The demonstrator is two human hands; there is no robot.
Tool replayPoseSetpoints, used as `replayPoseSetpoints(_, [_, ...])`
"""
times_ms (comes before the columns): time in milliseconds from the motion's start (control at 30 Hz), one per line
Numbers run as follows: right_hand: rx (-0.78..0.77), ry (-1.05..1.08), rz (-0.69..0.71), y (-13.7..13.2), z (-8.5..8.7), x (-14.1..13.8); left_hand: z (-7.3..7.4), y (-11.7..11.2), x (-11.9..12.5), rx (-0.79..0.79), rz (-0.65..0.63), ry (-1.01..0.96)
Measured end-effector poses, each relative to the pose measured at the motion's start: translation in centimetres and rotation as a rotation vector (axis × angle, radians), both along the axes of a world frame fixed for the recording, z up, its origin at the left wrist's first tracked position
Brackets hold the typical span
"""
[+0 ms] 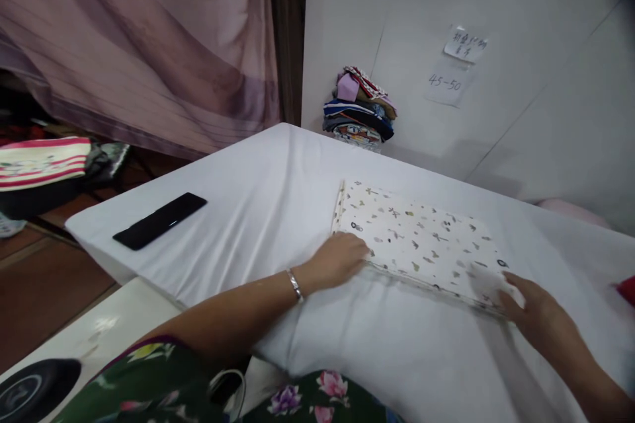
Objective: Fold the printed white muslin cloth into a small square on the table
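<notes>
A folded cloth (417,238), white with small printed motifs in green, brown and black, lies flat on a white-covered table (238,211). At its near left corner is my left hand (340,261), fingers curled closed over the edge; the fingertips are partly hidden. My right hand (533,310) is by the near right corner, with thumb and forefinger apart around the edge. That corner and the right fingers are blurred, and the other right fingers are hidden.
A black phone (159,221) lies on the table's left part. Beyond the far edge stands a stack of folded clothes (360,109) against the wall. Paper notes (449,82) are stuck there. Left are a curtain (163,39) and a striped cloth (44,162).
</notes>
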State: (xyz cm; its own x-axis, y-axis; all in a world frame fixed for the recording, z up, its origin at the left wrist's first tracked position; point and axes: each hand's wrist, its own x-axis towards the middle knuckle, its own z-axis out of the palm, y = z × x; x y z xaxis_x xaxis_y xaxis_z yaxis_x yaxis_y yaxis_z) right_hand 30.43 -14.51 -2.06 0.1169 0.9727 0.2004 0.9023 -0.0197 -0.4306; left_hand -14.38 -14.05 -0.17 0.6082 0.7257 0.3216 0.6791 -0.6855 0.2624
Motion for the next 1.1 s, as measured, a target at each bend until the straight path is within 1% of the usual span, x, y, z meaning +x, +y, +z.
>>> replayPoseSetpoints(33, [-0.003,-0.023,0.077,0.0,0.6,-2.7,0.3,0.2,-1.3,-0.039,0.101,-0.078])
replayPoseSetpoints(100, [0.004,0.018,0.251,0.0,1.7,-8.9,0.6,0.7,-3.7,-0.167,0.356,-0.271])
replayPoseSetpoints(167, [-0.012,0.05,0.461,0.1,2.5,-15.2,0.4,1.1,-5.4,-0.387,0.541,-0.419])
replayPoseSetpoints(200, [-0.007,0.06,0.563,0.3,2.8,-18.2,0.2,1.2,-5.9,-0.516,0.589,-0.47])
replayPoseSetpoints(233, [0.01,0.06,0.665,0.5,3.0,-20.9,0.0,1.2,-6.2,-0.637,0.609,-0.505])
replayPoseSetpoints(300, [0.038,0.016,0.819,1.0,3.2,-25.4,-0.2,1.2,-6.3,-0.818,0.585,-0.534])
replayPoseSetpoints(333, [0.049,-0.032,0.867,1.3,3.2,-27.1,-0.2,1.1,-6.1,-0.867,0.556,-0.527])
replayPoseSetpoints(400, [0.044,-0.143,0.865,1.9,3.1,-29.6,-0.1,1.0,-5.7,-0.897,0.506,-0.502])
replayPoseSetpoints(467, [0.03,-0.225,0.822,2.2,2.7,-30.8,0.0,0.8,-5.5,-0.889,0.482,-0.477])
replayPoseSetpoints(533, [0.031,-0.253,0.795,2.3,2.2,-31.2,0.2,0.7,-5.4,-0.876,0.466,-0.451])
replayPoseSetpoints(667, [0.057,-0.238,0.792,1.9,1.4,-31.1,0.3,0.5,-5.5,-0.882,0.461,-0.39])
replayPoseSetpoints(800, [0.096,-0.223,0.801,1.8,1.1,-31.0,0.5,0.4,-5.4,-0.85,0.472,-0.338])
replayPoseSetpoints(967, [0.18,-0.06,0.738,1.8,0.6,-31.5,0.9,0.1,-5.3,-0.78,0.444,-0.287])
replayPoseSetpoints(1100, [0.221,-0.145,0.779,1.4,-0.1,-32.1,1.2,0.0,-5.2,-0.766,0.467,-0.276])
